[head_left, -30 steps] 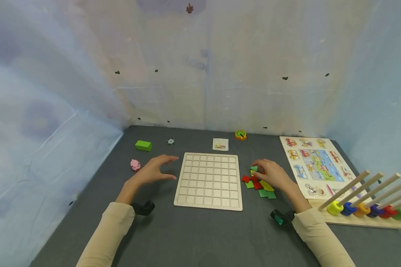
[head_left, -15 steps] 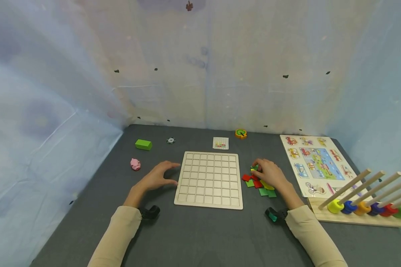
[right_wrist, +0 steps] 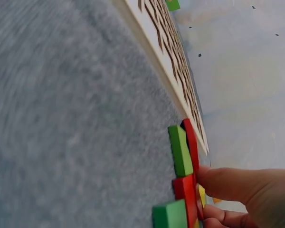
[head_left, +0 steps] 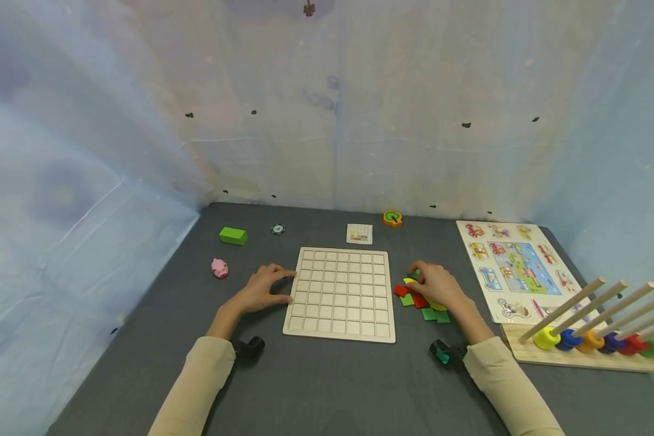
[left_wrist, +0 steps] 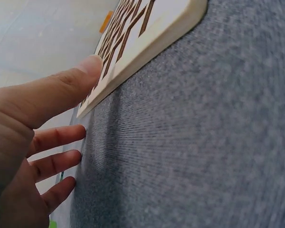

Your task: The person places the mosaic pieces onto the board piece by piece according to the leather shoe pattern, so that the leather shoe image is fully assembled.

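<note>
A pale wooden grid board (head_left: pixel 338 295) lies in the middle of the dark table. My left hand (head_left: pixel 261 289) is at its left side, thumb and fingers spread apart; in the left wrist view the thumb (left_wrist: pixel 80 76) comes up to the board's edge. On the board's right, my right hand (head_left: pixel 438 284) has its curved fingers over a small pile of red, green and yellow tiles. A yellow tile (head_left: pixel 409 280) shows between thumb and fingers; whether they pinch it is unclear. Red tiles (head_left: pixel 400 291) and green tiles (head_left: pixel 429 314) lie beside the hand, partly hidden by it.
Behind the board lie a patterned card (head_left: pixel 359 234), a round orange-green toy (head_left: pixel 392 218) and a chip (head_left: pixel 278 229). A green block (head_left: pixel 233 235) and a pink pig (head_left: pixel 220 268) are at left. A picture puzzle (head_left: pixel 476 266) and a pegged ring stand (head_left: pixel 583 357) are at right.
My left hand has moved right, to the board's left edge. The right hand has shifted slightly left over the tiles, and the yellow tile shows farther left.
</note>
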A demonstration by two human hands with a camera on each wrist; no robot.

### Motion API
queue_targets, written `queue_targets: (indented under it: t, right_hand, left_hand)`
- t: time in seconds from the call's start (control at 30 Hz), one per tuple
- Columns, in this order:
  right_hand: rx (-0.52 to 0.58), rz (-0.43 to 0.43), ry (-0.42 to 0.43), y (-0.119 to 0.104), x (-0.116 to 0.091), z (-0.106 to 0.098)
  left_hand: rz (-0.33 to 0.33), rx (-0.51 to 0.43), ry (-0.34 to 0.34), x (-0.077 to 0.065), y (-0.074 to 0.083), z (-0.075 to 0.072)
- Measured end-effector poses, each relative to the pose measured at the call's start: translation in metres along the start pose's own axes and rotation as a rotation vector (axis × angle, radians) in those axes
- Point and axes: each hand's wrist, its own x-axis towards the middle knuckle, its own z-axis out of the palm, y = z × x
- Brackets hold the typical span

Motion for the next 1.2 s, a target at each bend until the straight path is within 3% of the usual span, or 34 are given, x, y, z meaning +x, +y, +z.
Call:
queue_targets:
  t: [0.27, 0.5, 0.8, 0.97, 1.2]
  right_hand:
    - [0.045, -0.047, 0.060, -0.007, 0.002, 0.003]
    - [0.162, -0.160, 0.128, -0.027, 0.011, 0.010]
    - [0.334, -0.367, 0.044, -0.075, 0.040, 0.031]
    - [0.409, -0.381, -0.009, -0.098, 0.050, 0.045]
    - [0.550, -0.364, 0.012, -0.122, 0.059, 0.069]
  left_hand:
    - [0.024, 0.014, 0.003, 0.000, 0.002, 0.001]
    - [0.046, -0.016, 0.023, 0.001, 0.002, 0.004]
    - [0.091, -0.060, 0.051, 0.002, -0.004, 0.008]
    - [0.100, -0.072, 0.043, 0.002, -0.006, 0.010]
    - [0.083, -0.071, 0.047, 0.001, -0.006, 0.010]
